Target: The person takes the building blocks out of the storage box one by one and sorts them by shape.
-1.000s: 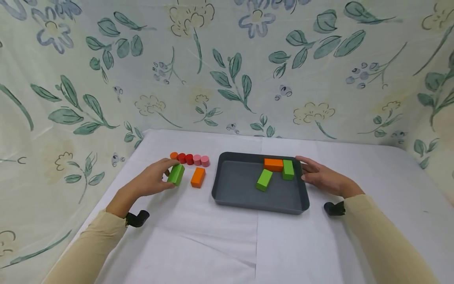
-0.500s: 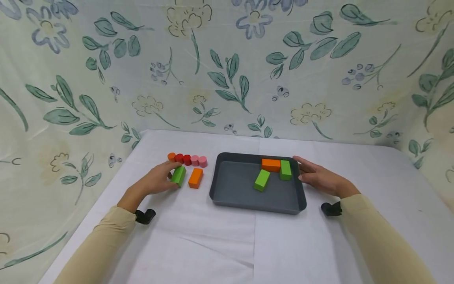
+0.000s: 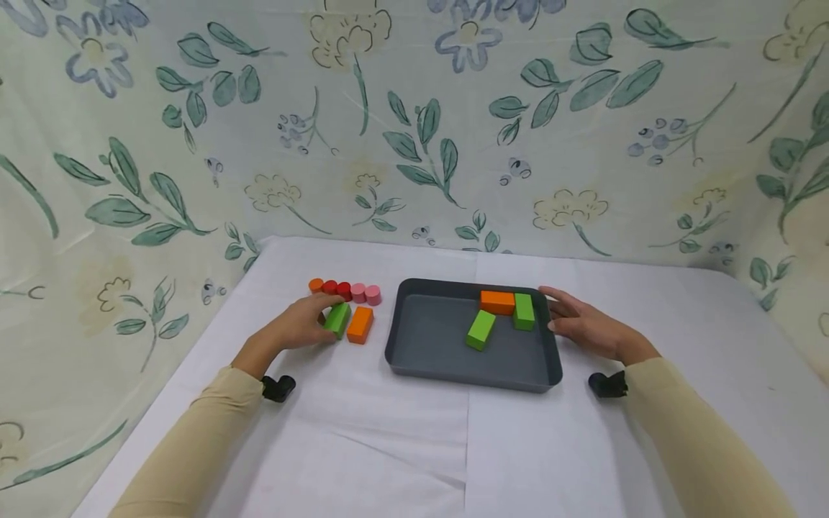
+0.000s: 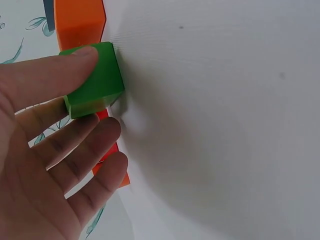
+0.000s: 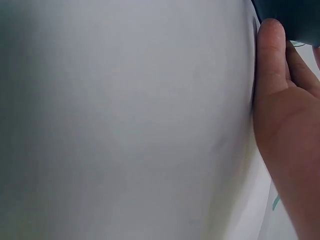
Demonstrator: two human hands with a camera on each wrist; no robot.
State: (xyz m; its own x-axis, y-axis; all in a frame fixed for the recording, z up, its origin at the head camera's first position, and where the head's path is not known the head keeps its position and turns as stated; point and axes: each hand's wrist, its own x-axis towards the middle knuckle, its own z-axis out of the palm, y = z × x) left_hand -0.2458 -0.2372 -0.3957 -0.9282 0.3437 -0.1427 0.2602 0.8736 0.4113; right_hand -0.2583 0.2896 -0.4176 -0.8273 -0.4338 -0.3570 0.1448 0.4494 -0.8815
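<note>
Thumb and fingers of my left hand (image 3: 301,324) pinch a green rectangular block (image 3: 338,321) low over the white cloth, left of an orange block (image 3: 360,325). In the left wrist view the thumb lies on the near side of that green block (image 4: 102,75), while the other fingers spread loosely. My right hand (image 3: 592,331) rests against the right wall of a dark grey tray (image 3: 427,338), fingers extended along it; the right wrist view shows the thumb at the tray's wall (image 5: 295,17). Inside the tray are an orange block (image 3: 497,302) and two green blocks (image 3: 481,331).
Behind the left hand stands a row of small cylinders: an orange one (image 3: 315,285), two red ones (image 3: 344,291) and two pink ones (image 3: 373,295). White cloth (image 3: 388,446) covers the table, and a floral curtain (image 3: 414,129) hangs at the back.
My left hand has moved right with the green block, bringing it close beside the orange block. The right hand and the tray have stayed in place.
</note>
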